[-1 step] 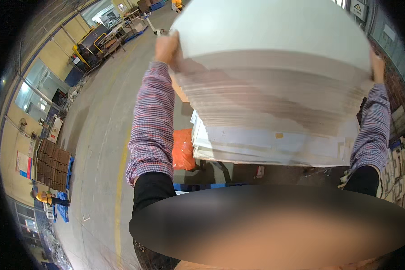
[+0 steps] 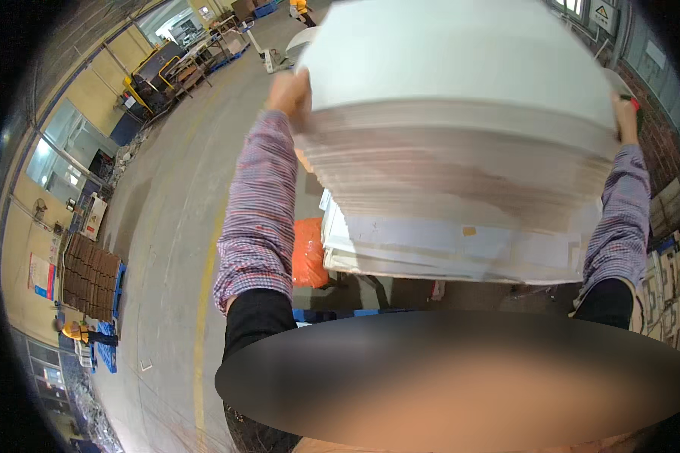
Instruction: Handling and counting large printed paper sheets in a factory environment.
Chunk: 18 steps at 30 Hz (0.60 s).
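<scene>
In front of me rises a tall stack of large cardboard sheets (image 2: pixel 461 140), with a smooth white top face and brownish edges blurred by motion. My left hand (image 2: pixel 289 94) is closed at the stack's upper left edge, its fingers partly hidden by the sheets. At the opposite edge my right hand (image 2: pixel 625 119) grips the upper right side, and a small red and green thing (image 2: pixel 634 103) shows beside it. Beneath the brown edges lie white sheets (image 2: pixel 408 241) with a small yellowish patch on their near side.
Left of the stack sits an orange bag (image 2: pixel 308 257). A yellow line (image 2: pixel 202 340) runs along the grey floor. Bundled brown cardboard (image 2: pixel 91 275) stands on a blue pallet, near a person in a yellow top (image 2: pixel 75 331). A pallet truck (image 2: pixel 268 60) stands farther off.
The white top's near edge has come lower in the picture. My left hand has moved slightly down and right; my right hand has shifted a little left.
</scene>
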Each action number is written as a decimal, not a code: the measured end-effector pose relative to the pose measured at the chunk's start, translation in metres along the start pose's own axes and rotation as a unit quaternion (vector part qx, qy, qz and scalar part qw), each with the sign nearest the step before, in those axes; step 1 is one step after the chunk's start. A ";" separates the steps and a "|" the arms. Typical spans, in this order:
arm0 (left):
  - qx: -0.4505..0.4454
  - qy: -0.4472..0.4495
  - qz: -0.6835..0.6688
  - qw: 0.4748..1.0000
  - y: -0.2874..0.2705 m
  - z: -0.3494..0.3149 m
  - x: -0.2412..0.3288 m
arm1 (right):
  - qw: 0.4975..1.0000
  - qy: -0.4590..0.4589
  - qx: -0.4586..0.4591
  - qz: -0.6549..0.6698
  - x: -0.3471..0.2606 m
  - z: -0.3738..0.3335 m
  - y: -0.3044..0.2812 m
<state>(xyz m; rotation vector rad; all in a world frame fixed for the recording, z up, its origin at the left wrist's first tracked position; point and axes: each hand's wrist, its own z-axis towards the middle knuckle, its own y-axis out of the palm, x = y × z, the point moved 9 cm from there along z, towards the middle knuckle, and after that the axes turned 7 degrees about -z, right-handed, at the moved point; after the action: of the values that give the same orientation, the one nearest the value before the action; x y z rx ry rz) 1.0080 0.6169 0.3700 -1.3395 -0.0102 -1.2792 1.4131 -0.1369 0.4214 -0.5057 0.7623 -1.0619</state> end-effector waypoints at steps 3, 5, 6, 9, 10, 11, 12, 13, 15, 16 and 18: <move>-0.061 -0.086 0.021 0.994 -0.023 0.012 -0.030 | 0.982 0.048 -0.180 -0.012 -0.057 -0.013 0.080; -0.115 -0.109 -0.022 0.987 0.000 0.001 -0.015 | 0.969 0.028 -0.239 -0.056 -0.029 -0.007 0.068; -0.091 -0.075 0.095 0.989 -0.018 0.001 0.000 | 0.969 0.031 -0.239 -0.050 -0.041 -0.010 0.061; -0.005 0.037 0.269 0.962 -0.065 -0.012 0.007 | 0.957 0.063 -0.256 -0.119 -0.098 -0.052 0.006; 0.042 0.124 0.313 0.941 -0.072 -0.020 0.019 | 0.963 0.023 -0.202 -0.176 -0.108 -0.060 -0.022; 0.055 0.098 0.178 0.978 -0.068 -0.041 0.020 | 0.960 -0.013 -0.149 -0.239 -0.107 -0.068 -0.044; 0.066 0.071 0.037 0.995 -0.062 -0.065 0.023 | 0.980 0.021 -0.179 -0.088 -0.069 -0.070 -0.046; 0.069 0.075 0.031 0.994 -0.052 -0.080 0.024 | 0.975 0.046 -0.206 0.074 -0.041 -0.073 -0.041; 0.298 0.210 -0.140 0.921 -0.073 -0.122 0.024 | 0.969 0.041 -0.141 0.200 -0.045 -0.106 -0.034; 0.300 0.210 -0.138 0.920 -0.073 -0.124 0.028 | 0.946 0.042 -0.073 0.313 -0.047 -0.118 -0.038; 0.304 0.049 -0.177 0.935 -0.067 -0.117 0.008 | 0.959 0.014 -0.018 0.281 -0.050 -0.129 -0.037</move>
<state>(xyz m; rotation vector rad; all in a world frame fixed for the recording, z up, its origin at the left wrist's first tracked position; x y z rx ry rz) 0.8927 0.5483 0.3828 -0.7532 -0.5574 -1.4809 1.2786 -0.1084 0.3795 -0.2756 0.8835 -0.5256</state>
